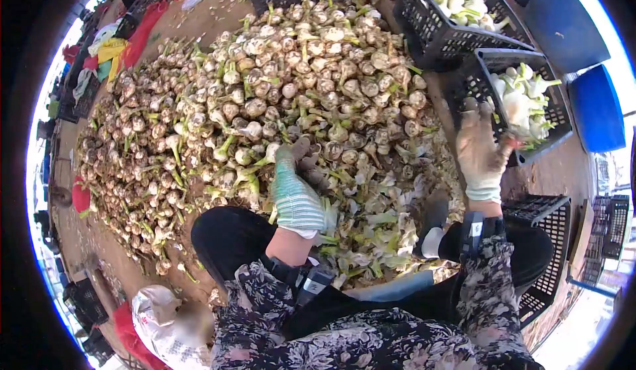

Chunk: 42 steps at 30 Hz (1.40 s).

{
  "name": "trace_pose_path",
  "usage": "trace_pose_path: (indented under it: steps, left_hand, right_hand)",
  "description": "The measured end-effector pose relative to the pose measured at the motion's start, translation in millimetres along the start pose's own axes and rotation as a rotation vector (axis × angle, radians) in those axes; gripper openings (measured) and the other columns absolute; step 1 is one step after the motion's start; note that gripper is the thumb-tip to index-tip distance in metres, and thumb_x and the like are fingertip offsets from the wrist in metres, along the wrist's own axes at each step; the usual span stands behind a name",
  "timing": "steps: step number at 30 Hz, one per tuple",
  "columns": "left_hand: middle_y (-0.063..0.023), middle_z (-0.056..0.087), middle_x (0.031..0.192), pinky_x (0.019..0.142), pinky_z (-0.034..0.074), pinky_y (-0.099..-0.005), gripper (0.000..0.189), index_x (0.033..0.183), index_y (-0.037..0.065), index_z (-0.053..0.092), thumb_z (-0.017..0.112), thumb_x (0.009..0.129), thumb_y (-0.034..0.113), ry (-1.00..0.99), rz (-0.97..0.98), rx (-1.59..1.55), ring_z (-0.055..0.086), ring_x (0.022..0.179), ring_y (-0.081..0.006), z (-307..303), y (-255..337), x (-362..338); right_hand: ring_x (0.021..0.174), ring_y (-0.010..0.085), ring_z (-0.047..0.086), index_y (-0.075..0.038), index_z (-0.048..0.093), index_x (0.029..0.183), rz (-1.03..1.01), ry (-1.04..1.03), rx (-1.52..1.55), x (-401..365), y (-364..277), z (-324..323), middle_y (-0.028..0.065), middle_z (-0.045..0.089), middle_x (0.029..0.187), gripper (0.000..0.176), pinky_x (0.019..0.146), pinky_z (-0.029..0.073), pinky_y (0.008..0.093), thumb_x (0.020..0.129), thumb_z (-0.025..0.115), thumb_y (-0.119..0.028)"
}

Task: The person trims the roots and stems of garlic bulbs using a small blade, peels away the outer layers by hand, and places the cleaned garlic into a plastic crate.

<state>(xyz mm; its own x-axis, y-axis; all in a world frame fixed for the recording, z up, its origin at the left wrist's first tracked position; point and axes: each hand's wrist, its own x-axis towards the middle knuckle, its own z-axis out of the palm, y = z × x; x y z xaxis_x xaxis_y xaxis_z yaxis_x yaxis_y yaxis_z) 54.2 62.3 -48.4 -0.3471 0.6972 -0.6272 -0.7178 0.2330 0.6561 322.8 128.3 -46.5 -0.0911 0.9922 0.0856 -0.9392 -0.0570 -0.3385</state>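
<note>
My left hand (298, 188), in a green-and-white striped glove with soiled fingertips, is at the near edge of a big heap of garlic bulbs (291, 72). Its fingers stretch toward the heap, slightly apart. A pale garlic bulb (272, 152) lies right beside these fingers; I see nothing clearly held. My right hand (479, 151), in a soiled pale glove, hovers with fingers spread at the near left side of a black plastic crate (563, 115). White cleaned garlic bulbs (523, 102) with short green stems fill part of that crate.
Behind stands another black crate (424, 22) with cleaned bulbs. Peeled skins and stem scraps (377, 231) cover the ground between my legs. A blue bin (598, 108) is at the right, and an overturned-looking black crate (553, 244) near my right knee. A white sack (159, 310) lies lower left.
</note>
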Motion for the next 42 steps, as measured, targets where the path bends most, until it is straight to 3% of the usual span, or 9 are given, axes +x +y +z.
trace_pose_path:
  steps: [6, 12, 18, 22, 30, 33, 34, 37, 42]
  left_hand:
    - [0.0003, 0.045, 0.067, 0.046, 0.039, -0.0273, 0.033, 0.102, 0.004, 0.057, 0.05, 0.087, 0.034, 0.055, 0.062, 0.055, 0.043, 0.053, -0.0112, -7.3, 1.4, 14.2]
    - [0.0016, 0.048, 0.066, 0.039, 0.036, -0.0207, 0.021, 0.099, 0.006, 0.061, 0.055, 0.085, 0.02, 0.059, -0.036, -0.055, 0.043, 0.047, -0.007, -9.2, -3.6, 9.7]
    - [0.0024, 0.05, 0.068, 0.042, 0.038, -0.0226, 0.022, 0.103, 0.007, 0.06, 0.055, 0.086, 0.021, 0.024, -0.019, 0.032, 0.045, 0.05, -0.006, -7.0, -0.4, 8.7]
    - [0.0007, 0.053, 0.072, 0.043, 0.039, -0.0222, 0.027, 0.105, 0.005, 0.058, 0.057, 0.086, 0.024, -0.099, -0.034, 0.186, 0.047, 0.052, -0.0063, -13.3, -5.6, 10.5]
    - [-0.0018, 0.06, 0.083, 0.06, 0.045, -0.0197, 0.028, 0.101, 0.003, 0.057, 0.063, 0.082, 0.023, -0.612, -0.086, 0.446, 0.055, 0.069, -0.0089, -8.2, -9.0, -9.7]
    - [-0.0017, 0.058, 0.07, 0.043, 0.042, -0.0283, 0.041, 0.092, 0.009, 0.058, 0.054, 0.082, 0.048, -0.32, -0.347, 0.012, 0.05, 0.05, -0.0125, -4.6, 0.8, -6.9]
    - [-0.0006, 0.055, 0.065, 0.04, 0.039, -0.0284, 0.043, 0.087, 0.011, 0.057, 0.052, 0.08, 0.054, -0.359, -0.354, -0.094, 0.046, 0.045, -0.0123, -4.0, 5.3, -6.2]
    - [-0.0052, 0.061, 0.08, 0.055, 0.045, -0.0269, 0.051, 0.098, 0.007, 0.056, 0.048, 0.083, 0.055, -0.458, -0.205, 0.037, 0.057, 0.062, -0.0156, -7.5, -2.1, -11.1]
    - [-0.0019, 0.052, 0.111, 0.082, 0.043, -0.0215, 0.043, 0.123, 0.003, 0.044, 0.056, 0.088, 0.025, -0.586, -0.018, 0.269, 0.05, 0.095, -0.0078, -16.3, -5.3, -27.3]
  right_hand:
    - [0.075, 0.0191, 0.061, 0.0, 0.057, 0.108, 0.722, 0.251, -1.445, 7.1, 118.6, -102.5, 0.0123, 0.065, 0.093, 0.033, 0.063, 0.048, 0.0294, 0.079, 0.056, -0.016]
    - [0.097, 0.033, 0.054, -0.004, 0.058, 0.103, 0.386, -0.314, -2.604, 1.4, 223.6, -138.8, 0.016, 0.058, 0.1, 0.039, 0.081, 0.045, 0.0397, 0.068, 0.063, -0.02]
    - [0.091, 0.0314, 0.055, -0.003, 0.056, 0.102, 0.715, -0.171, -2.284, -20.6, 199.6, -136.8, 0.0144, 0.057, 0.101, 0.039, 0.082, 0.045, 0.0381, 0.067, 0.065, -0.018]
    - [0.092, 0.0178, 0.055, 0.003, 0.043, 0.119, 0.66, 0.18, -0.891, -5.0, 130.5, -88.2, 0.0103, 0.055, 0.105, 0.053, 0.077, 0.05, 0.0305, 0.068, 0.056, 0.006]
    - [0.097, 0.0303, 0.054, 0.003, 0.036, 0.124, 0.164, -0.892, -1.756, -20.3, 87.4, 75.1, 0.0235, 0.048, 0.113, 0.074, 0.086, 0.045, 0.0339, 0.055, 0.065, 0.001]
    - [0.088, 0.0195, 0.054, 0.003, 0.042, 0.119, -0.08, -0.04, -1.373, -36.4, 87.0, 64.9, 0.0123, 0.053, 0.101, 0.057, 0.081, 0.046, 0.0319, 0.069, 0.068, -0.008]
    - [0.084, 0.0142, 0.053, 0.002, 0.043, 0.118, 0.022, 0.036, -0.91, -50.0, 82.9, 65.6, 0.0085, 0.053, 0.098, 0.052, 0.077, 0.046, 0.0304, 0.076, 0.066, -0.019]
    - [0.081, 0.0123, 0.054, 0.0, 0.045, 0.108, 0.53, -0.002, -0.976, -75.5, 91.8, 64.1, 0.0069, 0.052, 0.099, 0.037, 0.066, 0.047, 0.027, 0.08, 0.061, -0.019]
    - [0.078, 0.0146, 0.055, -0.006, 0.048, 0.107, 0.463, 0.119, -0.563, -69.8, 99.3, 55.1, 0.0057, 0.056, 0.093, 0.031, 0.067, 0.047, 0.0297, 0.082, 0.059, -0.02]
